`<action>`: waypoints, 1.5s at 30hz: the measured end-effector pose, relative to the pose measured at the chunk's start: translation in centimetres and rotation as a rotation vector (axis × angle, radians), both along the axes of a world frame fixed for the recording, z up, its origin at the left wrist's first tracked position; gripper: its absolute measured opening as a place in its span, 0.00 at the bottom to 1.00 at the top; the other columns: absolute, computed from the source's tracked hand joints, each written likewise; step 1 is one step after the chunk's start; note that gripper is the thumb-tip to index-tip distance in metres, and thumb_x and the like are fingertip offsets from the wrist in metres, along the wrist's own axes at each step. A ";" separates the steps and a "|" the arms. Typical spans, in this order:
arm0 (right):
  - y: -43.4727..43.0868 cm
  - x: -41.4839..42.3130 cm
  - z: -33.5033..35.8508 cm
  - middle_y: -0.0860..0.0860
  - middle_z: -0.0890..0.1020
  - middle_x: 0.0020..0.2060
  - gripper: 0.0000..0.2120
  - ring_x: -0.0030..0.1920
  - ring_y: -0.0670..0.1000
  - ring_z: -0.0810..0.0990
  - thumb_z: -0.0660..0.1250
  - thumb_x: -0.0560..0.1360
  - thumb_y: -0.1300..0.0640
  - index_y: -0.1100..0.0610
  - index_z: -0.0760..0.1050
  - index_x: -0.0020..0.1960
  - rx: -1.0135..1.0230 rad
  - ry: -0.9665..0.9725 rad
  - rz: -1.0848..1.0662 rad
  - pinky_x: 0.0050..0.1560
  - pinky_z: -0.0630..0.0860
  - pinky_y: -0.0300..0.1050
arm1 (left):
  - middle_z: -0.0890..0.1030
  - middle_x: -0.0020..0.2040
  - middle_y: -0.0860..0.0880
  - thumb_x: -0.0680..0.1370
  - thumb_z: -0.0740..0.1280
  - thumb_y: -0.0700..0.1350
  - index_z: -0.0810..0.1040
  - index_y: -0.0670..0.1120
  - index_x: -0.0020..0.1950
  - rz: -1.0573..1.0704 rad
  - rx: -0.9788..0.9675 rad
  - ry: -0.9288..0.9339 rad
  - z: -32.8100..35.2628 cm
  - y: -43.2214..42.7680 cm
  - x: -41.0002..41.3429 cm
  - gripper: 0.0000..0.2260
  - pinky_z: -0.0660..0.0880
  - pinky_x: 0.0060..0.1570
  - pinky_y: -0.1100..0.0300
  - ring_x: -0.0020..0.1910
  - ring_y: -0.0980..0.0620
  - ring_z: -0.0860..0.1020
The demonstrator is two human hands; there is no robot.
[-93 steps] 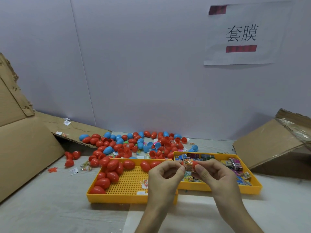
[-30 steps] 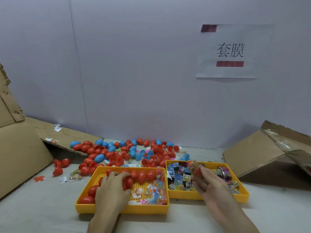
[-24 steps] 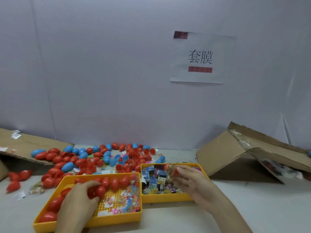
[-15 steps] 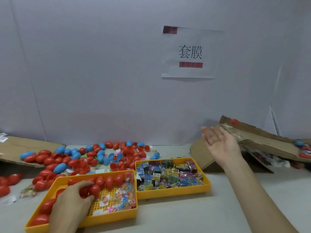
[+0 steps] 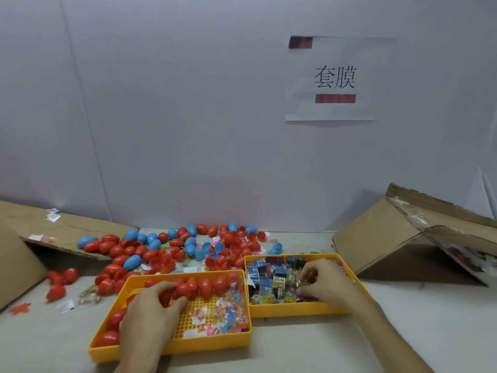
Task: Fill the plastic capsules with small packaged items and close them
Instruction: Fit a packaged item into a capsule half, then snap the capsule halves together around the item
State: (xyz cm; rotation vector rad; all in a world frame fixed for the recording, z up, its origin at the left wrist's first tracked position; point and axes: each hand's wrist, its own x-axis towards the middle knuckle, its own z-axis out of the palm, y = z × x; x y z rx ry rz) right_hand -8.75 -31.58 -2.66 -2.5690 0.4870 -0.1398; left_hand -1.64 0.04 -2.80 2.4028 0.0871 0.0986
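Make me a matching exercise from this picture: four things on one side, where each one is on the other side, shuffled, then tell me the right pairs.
Things
1. left hand
2. right hand
3. paper sign
4. blue capsules

Places
A. on the wall
B. in the right tray, among the small packaged items
C. loose on the table, beyond both trays
D. on the red capsules in the left tray

Pairs: 1-D, 2-B, 3-A, 4-C

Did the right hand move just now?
Yes. The right hand came down and leftward from beside the cardboard box into the right yellow tray, where it pinches a packet.
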 end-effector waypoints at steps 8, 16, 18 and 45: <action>0.4 -0.9 -0.9 0.47 0.77 0.42 0.18 0.47 0.49 0.76 0.67 0.81 0.49 0.52 0.77 0.33 -0.055 -0.260 -0.073 0.49 0.72 0.49 | 0.77 0.68 0.49 0.76 0.74 0.55 0.80 0.55 0.63 0.001 0.015 -0.117 0.0 -0.2 -0.4 0.16 0.74 0.66 0.47 0.68 0.48 0.73; 2.2 -1.9 -1.2 0.47 0.75 0.43 0.15 0.46 0.43 0.76 0.65 0.82 0.59 0.55 0.78 0.67 0.175 -0.549 -0.064 0.45 0.71 0.33 | 0.84 0.43 0.58 0.72 0.79 0.46 0.82 0.54 0.49 -0.241 -0.521 -0.331 0.2 -1.7 -1.4 0.10 0.78 0.47 0.68 0.46 0.63 0.82; 2.9 -2.5 -1.0 0.43 0.82 0.44 0.14 0.47 0.39 0.79 0.67 0.80 0.63 0.51 0.81 0.63 0.278 -0.648 -0.012 0.47 0.72 0.29 | 0.86 0.45 0.56 0.69 0.79 0.48 0.82 0.51 0.49 -0.297 -0.718 -0.254 0.2 -2.4 -1.7 0.12 0.80 0.42 0.68 0.47 0.62 0.83; 10.2 -3.3 0.5 0.51 0.86 0.41 0.05 0.42 0.48 0.85 0.74 0.73 0.53 0.53 0.85 0.46 0.874 -0.659 0.209 0.41 0.79 0.38 | 0.82 0.39 0.45 0.72 0.77 0.41 0.79 0.46 0.40 -0.545 -1.064 -0.008 -0.8 -6.5 -4.5 0.07 0.82 0.44 0.56 0.43 0.45 0.84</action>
